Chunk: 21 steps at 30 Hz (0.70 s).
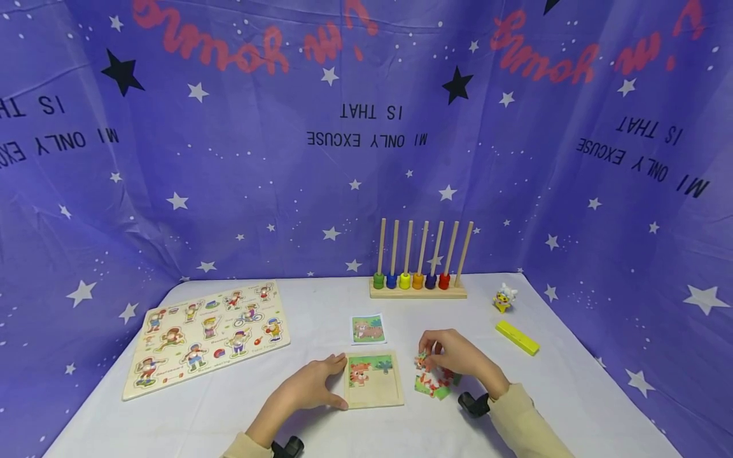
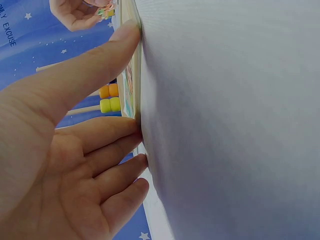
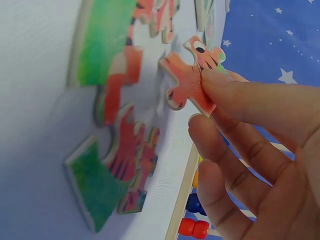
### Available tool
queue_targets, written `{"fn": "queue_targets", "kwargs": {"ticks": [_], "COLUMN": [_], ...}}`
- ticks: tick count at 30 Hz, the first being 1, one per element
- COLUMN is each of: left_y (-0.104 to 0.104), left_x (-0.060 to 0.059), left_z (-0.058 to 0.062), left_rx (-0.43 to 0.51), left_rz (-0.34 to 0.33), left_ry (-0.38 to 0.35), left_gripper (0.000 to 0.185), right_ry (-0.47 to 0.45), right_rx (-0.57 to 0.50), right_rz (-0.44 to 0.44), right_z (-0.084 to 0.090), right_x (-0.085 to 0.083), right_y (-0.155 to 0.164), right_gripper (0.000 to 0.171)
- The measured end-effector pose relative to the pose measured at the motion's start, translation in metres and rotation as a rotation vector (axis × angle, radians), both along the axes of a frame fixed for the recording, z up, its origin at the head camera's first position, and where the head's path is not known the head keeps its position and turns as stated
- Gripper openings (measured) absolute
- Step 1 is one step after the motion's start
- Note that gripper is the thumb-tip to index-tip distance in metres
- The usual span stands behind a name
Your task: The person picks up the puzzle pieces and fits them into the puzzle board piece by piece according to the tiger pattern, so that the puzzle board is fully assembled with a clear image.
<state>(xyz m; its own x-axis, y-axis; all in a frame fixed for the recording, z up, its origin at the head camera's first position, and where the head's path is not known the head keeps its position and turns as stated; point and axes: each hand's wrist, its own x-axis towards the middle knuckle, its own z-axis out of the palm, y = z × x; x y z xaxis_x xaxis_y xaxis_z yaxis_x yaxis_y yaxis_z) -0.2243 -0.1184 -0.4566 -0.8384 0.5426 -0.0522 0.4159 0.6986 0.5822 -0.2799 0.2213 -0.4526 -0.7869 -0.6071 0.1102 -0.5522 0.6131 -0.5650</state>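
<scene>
Two hands: both at work on the table (image 1: 321, 299), which is covered in a pale cloth.
Left hand (image 1: 309, 387): fingers straight and relaxed, thumb and fingertips pressed against the left edge of the puzzle tray (image 1: 373, 380); the left wrist view shows the fingers (image 2: 100, 135) lying along that edge.
Puzzle tray: wooden, flat on the table near the front, with a tiger-face piece and some green already seated in its upper part; the lower part shows bare wood.
Right hand (image 1: 458, 356): thumb and forefinger pinch a jigsaw piece (image 3: 192, 80), orange with a tiger's eye, lifted just above the table.
Loose pieces (image 1: 435, 381): a small cluster of orange and green pieces lying under the right hand, just right of the tray.
Picture card (image 1: 367, 329): behind the tray, flat.
Peg board puzzle (image 1: 209, 334): far left, with little figures.
Ring stacker (image 1: 419, 280): at the back, coloured rings low on its rods.
Yellow block (image 1: 517, 337) and small toy figure (image 1: 504, 298): right side, near one another.
</scene>
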Motion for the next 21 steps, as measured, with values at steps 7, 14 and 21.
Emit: {"fn": "queue_targets", "kwargs": {"ticks": [7, 14, 21], "left_y": [0.000, 0.000, 0.000], "left_x": [0.000, -0.001, -0.001], "left_z": [0.000, 0.000, -0.001], "left_rx": [0.000, -0.001, -0.001], "left_rz": [-0.001, -0.003, -0.003], "left_ry": [0.001, 0.007, 0.010], "left_gripper": [0.087, 0.087, 0.087], "right_ry": [0.041, 0.064, 0.072], "right_rx": [-0.012, -0.029, -0.036], "right_rz": [0.012, 0.027, 0.033], "right_z": [0.002, 0.001, 0.002], "right_x": [-0.001, -0.002, -0.001], "right_y": [-0.003, -0.012, -0.026], "right_gripper": [0.017, 0.021, 0.029]}}
